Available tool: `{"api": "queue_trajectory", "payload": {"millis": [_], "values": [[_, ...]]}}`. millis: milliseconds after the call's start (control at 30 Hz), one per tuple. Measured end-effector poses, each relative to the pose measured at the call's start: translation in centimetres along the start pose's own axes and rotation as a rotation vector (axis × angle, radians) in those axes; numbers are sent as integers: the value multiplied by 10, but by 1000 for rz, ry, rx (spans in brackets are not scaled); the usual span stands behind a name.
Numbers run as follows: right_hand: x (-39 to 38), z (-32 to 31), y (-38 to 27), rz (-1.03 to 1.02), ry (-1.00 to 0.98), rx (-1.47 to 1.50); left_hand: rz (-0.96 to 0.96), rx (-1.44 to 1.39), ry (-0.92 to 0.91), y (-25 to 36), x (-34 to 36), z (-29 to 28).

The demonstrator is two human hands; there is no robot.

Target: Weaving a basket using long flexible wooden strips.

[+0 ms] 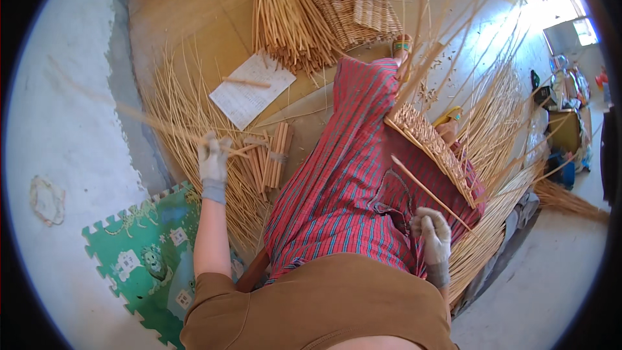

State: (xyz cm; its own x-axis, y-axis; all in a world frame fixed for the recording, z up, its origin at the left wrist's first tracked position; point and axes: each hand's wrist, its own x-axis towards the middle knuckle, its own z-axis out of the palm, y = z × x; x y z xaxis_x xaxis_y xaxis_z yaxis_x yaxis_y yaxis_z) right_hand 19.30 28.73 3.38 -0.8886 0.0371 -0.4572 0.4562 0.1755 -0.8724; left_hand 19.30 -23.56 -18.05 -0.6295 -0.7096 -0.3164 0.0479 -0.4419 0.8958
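My left hand (214, 157), in a pale glove, is closed around a long thin cane (155, 122). The cane's far end is smeared by motion toward the upper left, and its short end sticks out to the right of my fingers. Close to my lap, my gloved right hand (433, 236) is curled; whether anything is inside it is hidden. Just beyond it, a pointed stick (427, 188) lies aslant over my red striped cloth (324, 188). A partly woven cane panel (431, 149), long canes rising from it, rests across my lower legs.
Loose canes (181, 116) spread on the left beside bundled short sticks (275, 155). A paper sheet (253, 91) with one stick, a big cane bundle (288, 19) and finished woven panels (356, 10) lie ahead. More canes (492, 240) cover the right. A green foam mat (149, 259) lies left.
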Motion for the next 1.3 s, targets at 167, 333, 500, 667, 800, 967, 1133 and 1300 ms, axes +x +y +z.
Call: {"api": "queue_trajectory", "payload": {"millis": [167,333,500,667,800,967,1133,1300], "values": [[26,-5,-20,-675,446,-1012,165,-126,-709,93,-80,187],[47,-4,37,-605,179,-993,351,-21,-1341,71,-162,275],[35,54,3,-597,-124,-746,855,767,-1437,63,-189,301],[31,35,3,-231,-86,-10,1259,1133,-1150,18,-165,287],[34,22,-7,-181,-118,12,1249,1150,-1081,5,-171,286],[47,19,2,85,-123,266,1079,1068,-1216,-11,-175,285],[49,21,-23,-544,137,-445,692,853,-857,40,-125,289],[54,15,-15,-454,91,-554,331,883,-556,-38,55,252]]}}
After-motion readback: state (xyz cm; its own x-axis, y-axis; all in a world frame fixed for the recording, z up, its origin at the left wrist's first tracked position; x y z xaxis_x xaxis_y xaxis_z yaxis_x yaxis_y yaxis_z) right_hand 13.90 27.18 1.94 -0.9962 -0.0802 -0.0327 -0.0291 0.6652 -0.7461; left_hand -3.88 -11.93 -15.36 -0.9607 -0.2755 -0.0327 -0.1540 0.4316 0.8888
